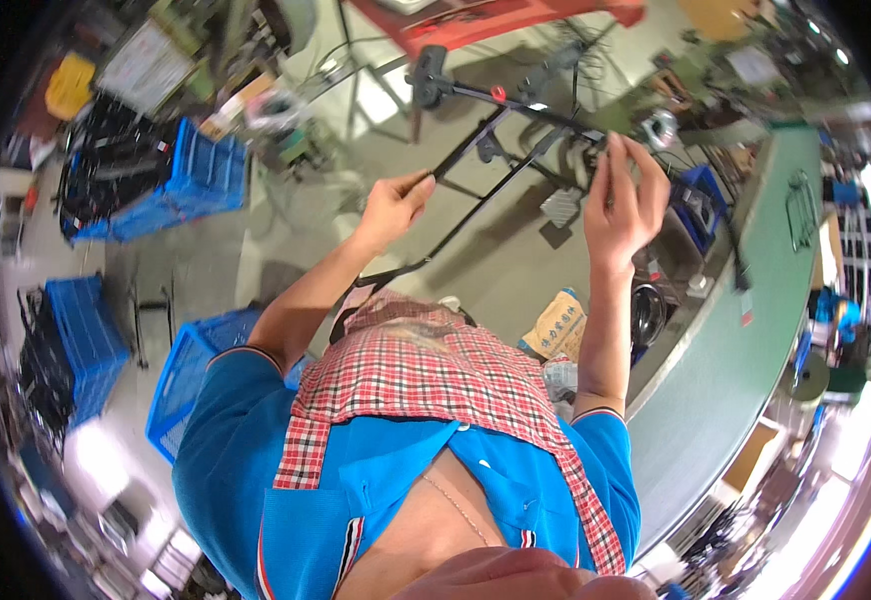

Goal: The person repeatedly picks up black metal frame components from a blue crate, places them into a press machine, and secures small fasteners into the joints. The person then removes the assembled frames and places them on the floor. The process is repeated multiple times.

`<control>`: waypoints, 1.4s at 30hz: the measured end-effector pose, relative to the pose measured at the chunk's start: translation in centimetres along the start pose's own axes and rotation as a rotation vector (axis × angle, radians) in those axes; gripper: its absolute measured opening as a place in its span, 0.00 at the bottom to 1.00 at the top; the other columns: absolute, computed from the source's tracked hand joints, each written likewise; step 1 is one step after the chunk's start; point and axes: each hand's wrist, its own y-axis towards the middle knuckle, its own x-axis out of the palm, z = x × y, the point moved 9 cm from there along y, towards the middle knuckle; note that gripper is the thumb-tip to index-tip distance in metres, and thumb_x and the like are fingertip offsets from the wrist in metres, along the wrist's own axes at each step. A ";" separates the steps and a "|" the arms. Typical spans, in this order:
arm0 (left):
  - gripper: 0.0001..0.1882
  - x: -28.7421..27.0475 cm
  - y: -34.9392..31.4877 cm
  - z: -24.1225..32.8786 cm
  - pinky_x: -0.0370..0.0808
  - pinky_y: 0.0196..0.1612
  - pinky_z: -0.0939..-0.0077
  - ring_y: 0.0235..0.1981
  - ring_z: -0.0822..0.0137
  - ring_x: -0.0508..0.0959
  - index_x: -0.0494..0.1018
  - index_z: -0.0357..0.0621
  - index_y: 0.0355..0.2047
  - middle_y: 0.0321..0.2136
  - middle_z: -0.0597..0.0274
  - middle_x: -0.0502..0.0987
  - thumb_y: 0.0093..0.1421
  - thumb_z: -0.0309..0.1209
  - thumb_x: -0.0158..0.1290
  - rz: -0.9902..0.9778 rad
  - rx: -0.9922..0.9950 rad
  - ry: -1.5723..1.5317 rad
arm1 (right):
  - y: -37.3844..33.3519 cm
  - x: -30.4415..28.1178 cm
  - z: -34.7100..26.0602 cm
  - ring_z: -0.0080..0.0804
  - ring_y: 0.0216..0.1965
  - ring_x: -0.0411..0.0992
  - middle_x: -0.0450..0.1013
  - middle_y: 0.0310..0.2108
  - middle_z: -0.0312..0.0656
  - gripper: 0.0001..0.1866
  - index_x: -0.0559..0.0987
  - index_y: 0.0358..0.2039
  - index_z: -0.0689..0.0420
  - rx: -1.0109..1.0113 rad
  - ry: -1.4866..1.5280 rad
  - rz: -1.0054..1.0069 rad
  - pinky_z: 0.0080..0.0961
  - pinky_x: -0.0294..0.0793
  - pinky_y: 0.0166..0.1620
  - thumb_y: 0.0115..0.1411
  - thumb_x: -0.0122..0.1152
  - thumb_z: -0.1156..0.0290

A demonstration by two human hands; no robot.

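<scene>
One head-worn fisheye looks steeply down from close above the red-checked apron [426,380], with both hands [396,210] [626,205] farther out, upper middle.

Row of dark printed characters [562,332] on the tan sack [554,324]

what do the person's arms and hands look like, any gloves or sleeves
The left hand and right hand are bare, with no gloves or wristbands showing. Both forearms are uncovered too. The left sleeve and right sleeve are short and bright blue, with thin contrasting stripes along their hems.
</scene>
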 end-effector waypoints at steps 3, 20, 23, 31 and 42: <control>0.15 6.3 1.6 4.2 0.50 0.14 0.83 0.13 0.82 0.56 0.68 0.45 0.25 0.16 0.71 0.65 0.63 0.41 0.53 -0.147 -0.080 -0.294 | -4.0 -5.2 6.4 0.39 0.40 0.72 0.74 0.40 0.45 0.17 0.79 0.42 0.62 0.128 0.061 0.057 0.31 0.71 0.45 0.50 0.67 0.79; 0.33 20.3 13.5 -17.0 0.68 0.45 0.73 0.43 0.68 0.75 0.67 0.49 0.54 0.48 0.65 0.75 0.63 0.61 0.38 -0.522 -0.386 -0.095 | -14.0 -3.5 28.0 0.49 0.33 0.70 0.70 0.29 0.47 0.17 0.72 0.31 0.60 0.713 0.162 -0.248 0.40 0.69 0.46 0.40 0.65 0.70; 0.35 25.3 13.4 -16.4 0.64 0.54 0.73 0.57 0.69 0.66 0.56 0.48 0.64 0.61 0.64 0.64 0.65 0.58 0.37 -0.687 -0.403 0.044 | -15.6 -1.5 26.9 0.46 0.31 0.71 0.70 0.24 0.43 0.14 0.72 0.27 0.58 0.554 -0.050 -0.250 0.40 0.67 0.57 0.37 0.65 0.73; 0.22 36.4 14.2 -1.6 0.69 0.54 0.73 0.45 0.70 0.75 0.67 0.37 0.56 0.43 0.61 0.77 0.63 0.32 0.52 -1.207 -0.045 0.132 | -19.7 10.5 31.5 0.39 0.29 0.70 0.65 0.21 0.40 0.14 0.66 0.22 0.55 0.393 -0.177 -0.595 0.36 0.64 0.61 0.35 0.60 0.80; 0.26 50.1 44.1 8.7 0.72 0.51 0.67 0.44 0.57 0.75 0.73 0.44 0.42 0.38 0.59 0.75 0.47 0.48 0.61 -1.091 1.428 1.155 | -13.3 19.2 45.1 0.40 0.30 0.69 0.65 0.23 0.41 0.16 0.71 0.26 0.59 0.528 -0.237 -0.729 0.41 0.63 0.61 0.32 0.62 0.78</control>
